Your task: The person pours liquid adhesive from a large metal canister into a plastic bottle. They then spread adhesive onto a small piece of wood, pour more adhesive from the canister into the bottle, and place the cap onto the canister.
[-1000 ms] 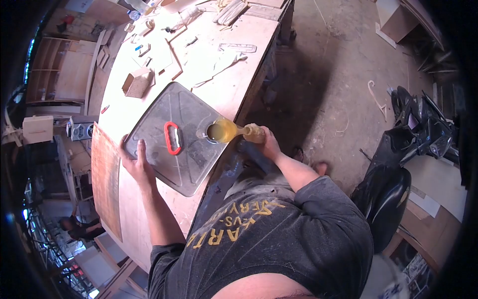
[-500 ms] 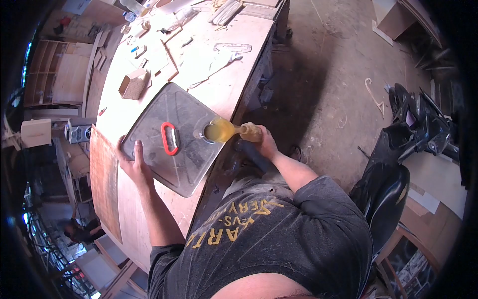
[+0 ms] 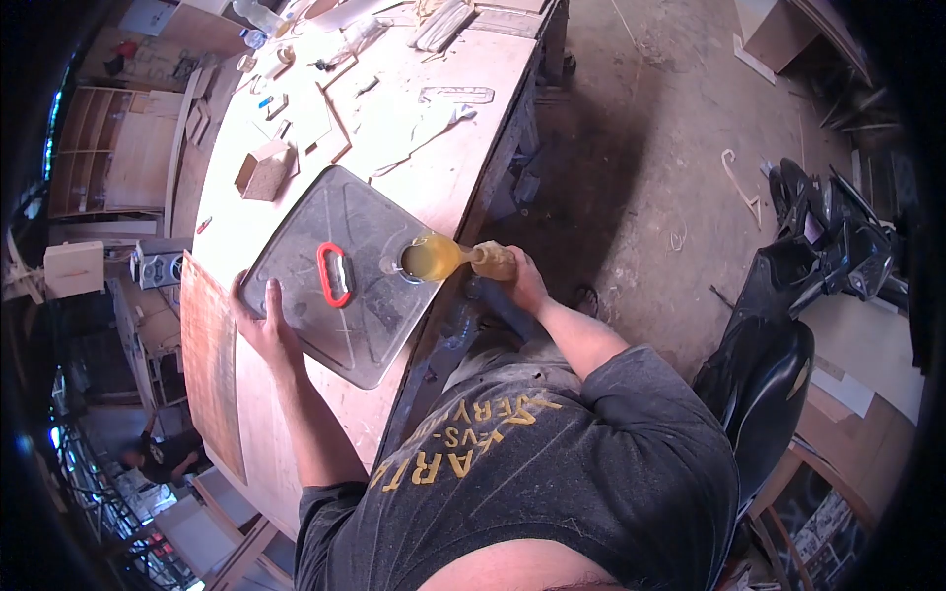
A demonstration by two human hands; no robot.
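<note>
My left hand grips the left corner of a grey translucent plastic jerrycan, thumb on top and fingers partly hidden over its side. A red-rimmed handle sits in the middle of the jerrycan's top. My right hand is closed round the brown, lumpy narrow end of a clear bottle-like vessel with yellow-amber liquid in it. Its wide round end lies over the jerrycan's right corner, beside a pale ring there. Whether the two touch, I cannot tell.
The jerrycan stands on a long wooden workbench by its right edge. A small box, wood strips and a pale cloth lie farther up. A black motorbike stands at right. Another person is at lower left.
Both hands, the jerrycan and the vessel stay nearly in place. The view has shifted slightly, and the other person at lower left has moved a little.
</note>
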